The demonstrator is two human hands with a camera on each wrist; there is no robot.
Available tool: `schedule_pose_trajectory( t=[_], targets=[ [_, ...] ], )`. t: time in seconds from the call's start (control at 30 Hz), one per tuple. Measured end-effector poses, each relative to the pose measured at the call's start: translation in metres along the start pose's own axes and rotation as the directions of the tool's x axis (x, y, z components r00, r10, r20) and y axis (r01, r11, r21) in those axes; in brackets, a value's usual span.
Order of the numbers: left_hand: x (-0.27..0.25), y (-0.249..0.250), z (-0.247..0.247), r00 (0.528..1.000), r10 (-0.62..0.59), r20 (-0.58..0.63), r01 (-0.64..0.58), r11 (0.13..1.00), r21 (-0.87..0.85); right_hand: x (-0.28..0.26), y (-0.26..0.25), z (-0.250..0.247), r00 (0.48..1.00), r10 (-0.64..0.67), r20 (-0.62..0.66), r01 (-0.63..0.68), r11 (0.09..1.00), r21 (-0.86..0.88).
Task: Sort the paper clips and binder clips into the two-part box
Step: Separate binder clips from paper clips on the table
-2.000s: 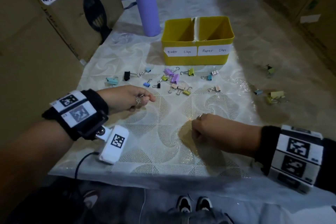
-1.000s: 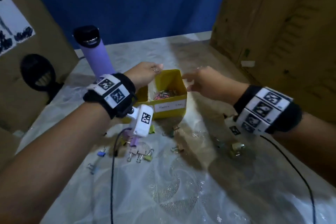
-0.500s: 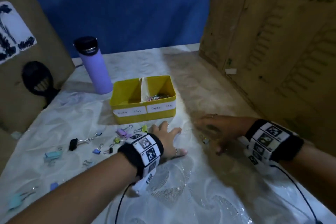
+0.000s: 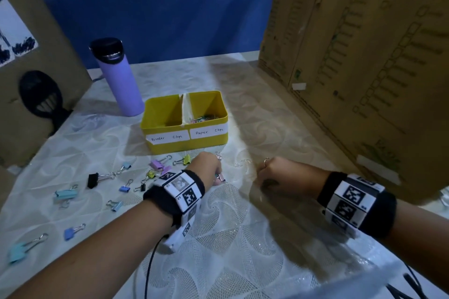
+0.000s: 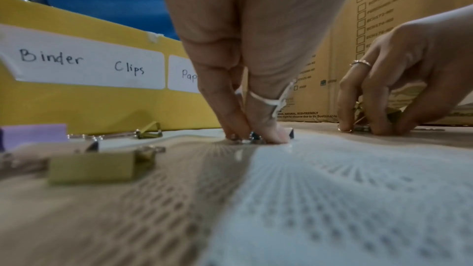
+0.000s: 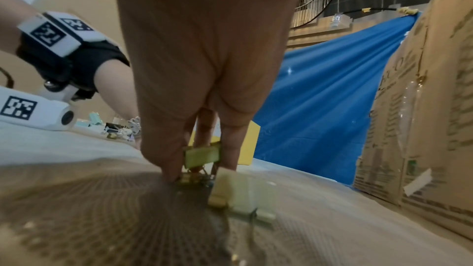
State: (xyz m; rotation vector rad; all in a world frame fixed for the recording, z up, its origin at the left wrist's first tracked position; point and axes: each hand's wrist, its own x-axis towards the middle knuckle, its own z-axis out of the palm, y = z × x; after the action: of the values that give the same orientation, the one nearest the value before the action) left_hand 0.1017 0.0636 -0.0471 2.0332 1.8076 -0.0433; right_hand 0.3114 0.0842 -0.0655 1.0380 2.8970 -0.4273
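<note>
Nearest, the patterned white cloth is seen spread over the table. On it, the left hand is lowered at about 11 o'clock, its fingertips pinched narrowly on a small clip lying flat; the right hand is set at 1 o'clock, its fingers curled down around a yellow-green binder clip. Loose binder clips are scattered toward 9 and 10 o'clock. Farther, at 12 o'clock, the yellow two-part box is found, paper clips being heaped in its right compartment. Beyond it, at 11 o'clock, a purple bottle is stood upright
</note>
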Motion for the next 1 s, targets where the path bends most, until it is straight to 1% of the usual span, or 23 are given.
schedule_pose_trajectory(
  t=[0.1, 0.17, 0.2, 0.23, 0.27, 0.3, 0.33, 0.37, 0.4, 0.43, 0.47, 0.53, 0.57, 0.6, 0.67, 0.7, 0.73, 0.77, 0.87, 0.9, 1.0],
  targets=[
    [-0.003, 0.001, 0.0, 1.0, -0.018, -0.015, 0.019, 0.999, 0.046, -0.002, -0.003, -0.007, 0.998, -0.017, -0.056, 0.018, 1.0, 0.019],
    [-0.007, 0.006, -0.001, 0.999, -0.042, -0.001, 0.042, 0.996, 0.076, -0.002, 0.003, -0.014, 0.986, 0.05, -0.162, -0.026, 0.989, 0.148],
    [-0.009, 0.008, -0.001, 0.999, -0.045, 0.008, 0.044, 0.994, 0.096, -0.003, 0.007, -0.017, 0.967, 0.123, -0.222, -0.069, 0.969, 0.236],
    [-0.009, 0.009, -0.001, 0.999, -0.043, 0.013, 0.041, 0.993, 0.106, -0.006, 0.013, -0.021, 0.94, 0.222, -0.26, -0.128, 0.933, 0.337],
    [-0.009, 0.009, 0.0, 0.999, -0.036, 0.019, 0.034, 0.994, 0.109, -0.01, 0.017, -0.024, 0.911, 0.324, -0.254, -0.181, 0.869, 0.459],
    [-0.009, 0.008, -0.001, 0.999, -0.034, 0.036, 0.03, 0.994, 0.104, -0.014, 0.02, -0.026, 0.891, 0.403, -0.212, -0.216, 0.784, 0.582],
    [-0.01, 0.008, -0.002, 0.999, -0.031, 0.044, 0.027, 0.995, 0.092, -0.019, 0.021, -0.027, 0.877, 0.45, -0.165, -0.234, 0.703, 0.672],
    [-0.01, 0.007, -0.002, 0.998, -0.032, 0.05, 0.029, 0.997, 0.074, -0.024, 0.02, -0.026, 0.868, 0.477, -0.138, -0.245, 0.653, 0.717],
    [-0.01, 0.005, -0.003, 0.998, -0.026, 0.053, 0.023, 0.998, 0.053, -0.027, 0.02, -0.026, 0.864, 0.488, -0.123, -0.263, 0.647, 0.716],
    [-0.009, 0.004, -0.002, 0.999, -0.018, 0.047, 0.016, 0.999, 0.033, -0.03, 0.019, -0.025, 0.866, 0.488, -0.108, -0.292, 0.668, 0.684],
    [-0.009, 0.002, -0.001, 0.999, -0.007, 0.035, 0.007, 1.0, 0.015, -0.031, 0.017, -0.024, 0.87, 0.486, -0.09, -0.334, 0.712, 0.617],
    [-0.01, -0.001, 0.003, 1.0, -0.018, 0.025, 0.019, 0.999, -0.05, -0.032, 0.013, -0.023, 0.875, 0.479, -0.062, -0.414, 0.809, 0.418],
    [-0.01, -0.004, 0.004, 0.999, -0.021, 0.025, 0.023, 0.996, -0.081, -0.032, 0.012, -0.021, 0.879, 0.476, -0.036, -0.438, 0.834, 0.335],
    [-0.009, -0.006, 0.005, 1.0, -0.018, 0.02, 0.02, 0.994, -0.107, -0.032, 0.011, -0.018, 0.875, 0.483, 0.011, -0.466, 0.839, 0.282],
    [-0.006, -0.012, 0.005, 0.999, -0.02, 0.034, 0.026, 0.984, -0.177, -0.029, 0.01, -0.014, 0.856, 0.502, 0.125, -0.517, 0.823, 0.237],
    [-0.003, -0.017, 0.003, 0.998, -0.034, 0.046, 0.044, 0.97, -0.237, -0.027, 0.008, -0.011, 0.85, 0.501, 0.163, -0.526, 0.822, 0.218],
    [0.0, -0.023, 0.002, 0.997, -0.061, 0.054, 0.075, 0.95, -0.302, -0.024, 0.006, -0.008, 0.848, 0.502, 0.171, -0.529, 0.825, 0.201],
    [0.002, -0.028, -0.002, 0.993, -0.101, 0.064, 0.117, 0.926, -0.359, -0.02, 0.003, -0.003, 0.856, 0.495, 0.153, -0.517, 0.835, 0.189],
    [0.004, -0.042, -0.014, 0.972, -0.226, 0.068, 0.23, 0.841, -0.489, -0.004, -0.014, 0.011, 0.905, 0.422, 0.048, -0.423, 0.886, 0.19],
    [0.005, -0.044, -0.018, 0.966, -0.249, 0.068, 0.249, 0.832, -0.496, 0.002, -0.019, 0.017, 0.921, 0.39, 0.021, -0.387, 0.905, 0.179],
    [0.009, -0.037, -0.024, 0.968, -0.249, 0.045, 0.244, 0.87, -0.429, 0.011, -0.021, 0.024, 0.95, 0.307, -0.059, -0.296, 0.944, 0.146]
  ],
)
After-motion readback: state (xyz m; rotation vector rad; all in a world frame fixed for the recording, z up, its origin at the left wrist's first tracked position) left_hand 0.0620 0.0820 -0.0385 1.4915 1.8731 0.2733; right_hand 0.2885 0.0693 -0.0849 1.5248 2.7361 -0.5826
